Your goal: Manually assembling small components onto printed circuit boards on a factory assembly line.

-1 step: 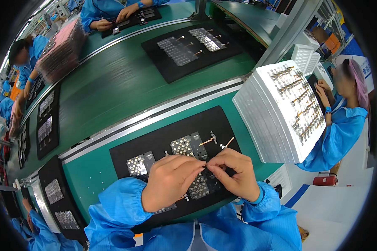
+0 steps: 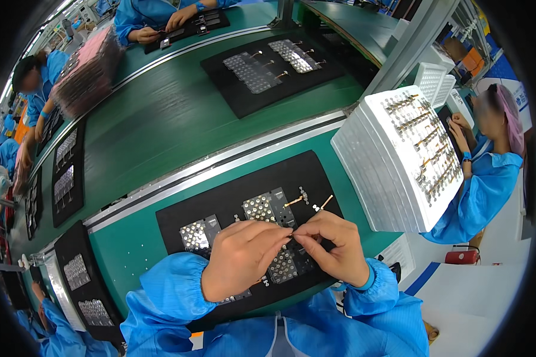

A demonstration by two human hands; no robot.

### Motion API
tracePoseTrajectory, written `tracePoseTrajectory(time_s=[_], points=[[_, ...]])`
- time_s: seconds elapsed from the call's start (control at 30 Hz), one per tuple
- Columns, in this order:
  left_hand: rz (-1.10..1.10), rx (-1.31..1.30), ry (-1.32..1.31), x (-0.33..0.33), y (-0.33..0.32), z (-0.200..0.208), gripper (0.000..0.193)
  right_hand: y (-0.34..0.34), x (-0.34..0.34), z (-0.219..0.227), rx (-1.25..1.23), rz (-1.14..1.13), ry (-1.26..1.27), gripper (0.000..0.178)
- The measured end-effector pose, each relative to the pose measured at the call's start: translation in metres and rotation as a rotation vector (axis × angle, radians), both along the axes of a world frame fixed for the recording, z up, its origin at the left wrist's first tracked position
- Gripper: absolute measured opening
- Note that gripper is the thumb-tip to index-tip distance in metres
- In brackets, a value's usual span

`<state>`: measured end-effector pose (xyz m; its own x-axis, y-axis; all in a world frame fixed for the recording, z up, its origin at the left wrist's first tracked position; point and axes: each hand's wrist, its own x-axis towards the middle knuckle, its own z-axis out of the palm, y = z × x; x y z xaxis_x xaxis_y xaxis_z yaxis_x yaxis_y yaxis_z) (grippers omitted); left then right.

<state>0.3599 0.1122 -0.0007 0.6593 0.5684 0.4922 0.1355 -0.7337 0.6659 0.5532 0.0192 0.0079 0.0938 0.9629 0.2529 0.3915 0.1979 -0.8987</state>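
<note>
A: Head cam: what've the hands got?
B: L hand (image 2: 241, 256) & R hand (image 2: 333, 241) nearly meet over the black mat (image 2: 309, 172). Fingers (image 2: 324, 226) bunched in tight pinches; can't tell if a tiny pc sits btwn, tips hide it.
A: Boards?
B: Dotted boards (image 2: 258, 208) lie on the mat, below/around both hands; L hand covers most of the near-left one. Copper-coloured strip (image 2: 293, 202) toward mat's far R.
A: Writing?
B: Paper (image 2: 399, 254) R of mat: print too small to read. Co-worker (image 2: 155, 18), well beyond mat, cut off at top edge.
</note>
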Motion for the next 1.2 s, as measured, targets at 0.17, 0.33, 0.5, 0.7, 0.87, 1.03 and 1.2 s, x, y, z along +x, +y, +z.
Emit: tracePoseTrajectory(time_s=[0.17, 0.33, 0.5, 0.7, 0.87, 1.03, 1.2], points=[[-0.024, 0.016, 0.020, 0.000, -0.001, 0.002, 0.023, 0.000, 0.002, 0.002, 0.034, 0.029, -0.075, 0.014], [-0.070, 0.014, 0.018, -0.001, -0.001, -0.002, 0.025, 0.000, 0.001, 0.003, 0.050, 0.032, -0.118, 0.014], [0.056, 0.085, 0.126, -0.005, 0.003, 0.008, 0.023, -0.001, 0.001, 0.005, -0.019, 0.030, -0.076, 0.013], [0.030, -0.005, 0.262, -0.011, 0.016, 0.024, 0.025, 0.000, 0.008, -0.004, 0.156, 0.015, -0.323, 0.020], [-0.274, -0.443, 0.296, -0.012, 0.013, 0.016, 0.014, -0.011, 0.010, 0.004, 0.316, 0.129, -0.690, 0.029], [-0.334, -0.510, 0.300, -0.010, 0.008, 0.011, 0.014, -0.022, 0.010, 0.005, 0.393, 0.174, -0.790, 0.033], [-0.204, 0.081, 0.148, -0.008, -0.007, 0.013, 0.011, -0.024, 0.009, -0.005, 0.181, 0.129, -0.422, 0.020]])
